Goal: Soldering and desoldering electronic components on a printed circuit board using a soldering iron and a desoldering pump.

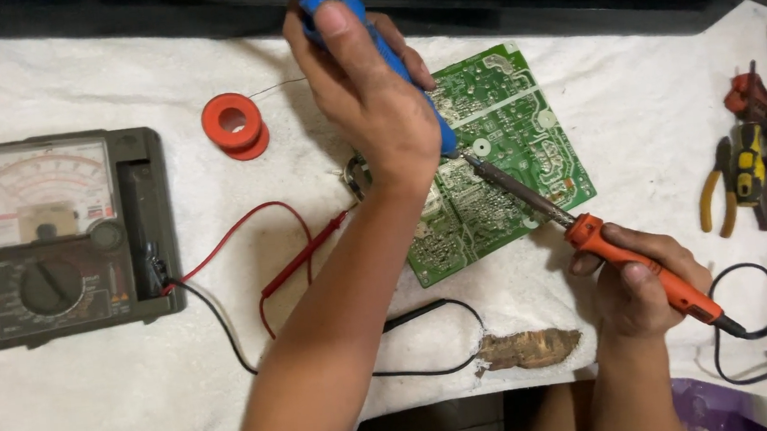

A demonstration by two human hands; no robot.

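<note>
Green circuit board [490,165], orange soldering iron [647,266], blue desoldering pump [378,45], red spool [234,125].

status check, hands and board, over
Left hand grips blue desoldering pump. Right hand holds orange soldering iron. Both tips meet on green circuit board.

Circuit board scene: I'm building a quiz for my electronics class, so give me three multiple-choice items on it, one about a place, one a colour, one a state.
1. Where does the red solder spool lie?
A. between multimeter and circuit board
B. on the board
C. among the pliers

2. What colour is the soldering iron handle in the right hand?
A. blue
B. orange
C. green

3. How does the left hand hold the blue desoldering pump?
A. loosely by its tip
B. not at all
C. gripped, tip down at the board

Answers: 1 A, it sits on the white cloth right of the multimeter, left of the green circuit board. 2 B, the soldering iron has an orange grip. 3 C, fingers wrap the barrel.
</note>
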